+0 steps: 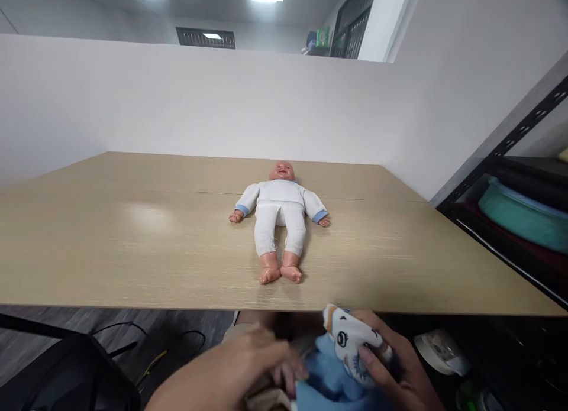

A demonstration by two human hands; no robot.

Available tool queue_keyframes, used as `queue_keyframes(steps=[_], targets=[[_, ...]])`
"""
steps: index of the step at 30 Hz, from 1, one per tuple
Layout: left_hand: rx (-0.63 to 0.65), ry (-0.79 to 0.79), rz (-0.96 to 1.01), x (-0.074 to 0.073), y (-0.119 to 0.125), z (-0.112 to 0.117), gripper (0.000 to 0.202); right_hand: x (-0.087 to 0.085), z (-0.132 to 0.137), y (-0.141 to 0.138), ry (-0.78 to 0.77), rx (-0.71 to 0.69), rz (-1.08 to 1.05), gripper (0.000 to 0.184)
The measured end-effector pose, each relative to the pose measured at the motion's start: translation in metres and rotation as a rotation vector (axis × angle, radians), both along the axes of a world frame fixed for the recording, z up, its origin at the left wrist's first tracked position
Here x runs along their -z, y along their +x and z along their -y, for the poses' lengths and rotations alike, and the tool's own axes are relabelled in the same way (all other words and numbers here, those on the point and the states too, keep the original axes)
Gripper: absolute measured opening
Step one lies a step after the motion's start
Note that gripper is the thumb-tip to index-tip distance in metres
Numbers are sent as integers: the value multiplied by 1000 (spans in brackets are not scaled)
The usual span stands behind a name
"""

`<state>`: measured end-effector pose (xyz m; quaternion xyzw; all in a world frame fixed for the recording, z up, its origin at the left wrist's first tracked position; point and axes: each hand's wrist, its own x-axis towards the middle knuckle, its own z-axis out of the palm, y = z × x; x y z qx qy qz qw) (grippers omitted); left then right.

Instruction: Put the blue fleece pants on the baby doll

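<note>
A baby doll (280,217) in a white suit with blue cuffs lies on its back in the middle of the wooden table (133,245), bare feet toward me. Below the table's near edge, my right hand (394,366) is closed round a small blue and white garment (346,355) with a cartoon face printed on it. My left hand (235,369) is curled at the garment's left side, fingers tucked into the blue cloth. Both hands are below the tabletop and apart from the doll.
White partition walls stand behind and to the right of the table. A black metal shelf (510,162) at the right holds a teal round container (523,213). Dark cables (146,340) and a black object (66,375) lie on the floor at the lower left.
</note>
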<state>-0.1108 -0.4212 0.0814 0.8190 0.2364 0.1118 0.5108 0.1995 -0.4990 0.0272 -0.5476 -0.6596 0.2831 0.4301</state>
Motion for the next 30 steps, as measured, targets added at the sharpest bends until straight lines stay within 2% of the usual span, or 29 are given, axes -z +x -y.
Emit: queue_keyframes(steps=[2, 3, 4, 5, 7, 9, 11, 13, 16, 18, 23, 27, 30], targets=[[-212, 137, 286, -37, 5, -22, 34, -55, -24, -16, 5, -75, 40, 20], [-287, 213, 386, -52, 9, -36, 45, -79, -36, -23, 30, -136, 26, 18], [-290, 268, 421, -64, 13, -52, 60, -101, -49, -29, 55, -204, 8, 15], [-246, 290, 422, -74, 18, -68, 71, -120, -63, -34, 86, -254, -3, 13], [-114, 276, 379, -90, 25, -100, 70, -150, -92, -39, 207, -235, 11, 9], [3, 259, 361, -105, 28, -128, 51, -170, -120, -38, 288, -192, 61, 11], [44, 268, 382, -117, 28, -148, 30, -181, -147, -30, 253, -231, 127, 16], [33, 301, 414, -128, 24, -163, 20, -187, -171, -18, 139, -375, 210, 19], [38, 341, 419, -138, 17, -183, 20, -188, -200, 0, -19, -640, 292, 19], [51, 322, 357, -142, 14, -196, 20, -187, -215, 6, -46, -722, 247, 20], [109, 211, 159, -142, 20, -231, 22, -180, -250, -1, 81, -616, -88, 24], [67, 178, 250, -134, 24, -256, 25, -160, -288, 0, 93, -533, -229, 29], [82, 180, 314, -128, 22, -270, 27, -141, -314, 12, 41, -543, -282, 38]])
